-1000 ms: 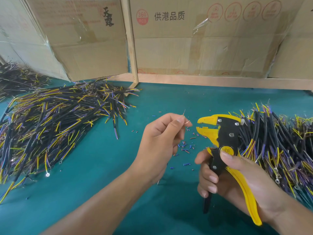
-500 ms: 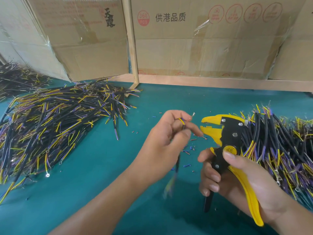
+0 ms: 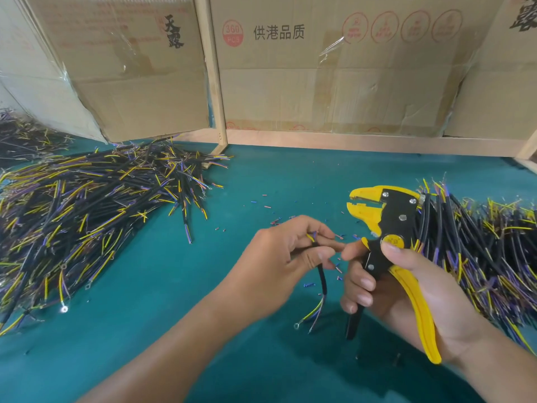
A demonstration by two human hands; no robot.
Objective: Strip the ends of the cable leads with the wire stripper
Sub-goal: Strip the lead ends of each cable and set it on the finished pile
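The left hand (image 3: pixel 279 254) pinches a short black cable (image 3: pixel 322 279) between thumb and curled fingers, just left of the wire stripper (image 3: pixel 386 245). The cable's upper end, with a yellow lead showing among the fingers, sits inside the grip; its lower end hangs down below the hand, where the sheath stops and thin yellow and purple leads fan out, one ending in a small ring terminal (image 3: pixel 296 325). The left thumb tip nearly meets the right forefinger.

The right hand (image 3: pixel 406 289) grips the wire stripper by its handles, fingers wrapped round the black handle, the yellow handle lying across the palm and the thumb pressed on the round yellow pivot cap. The tool stands roughly upright, its yellow jaws pointing left and slightly parted, with nothing between them. The cable is apart from the jaws, below and to the left of them.

Right of the stripper, touching its head, lies a thick pile of black cables (image 3: pixel 479 251) with yellow and purple leads. Well to the left of the stripper a larger heap of similar cables (image 3: pixel 87 216) spreads over the green table (image 3: pixel 162 286). Small bits of stripped insulation (image 3: pixel 274 221) dot the table just left of the jaws. Behind the stripper, cardboard boxes (image 3: pixel 334 74) stand against a wooden frame (image 3: pixel 213 74).
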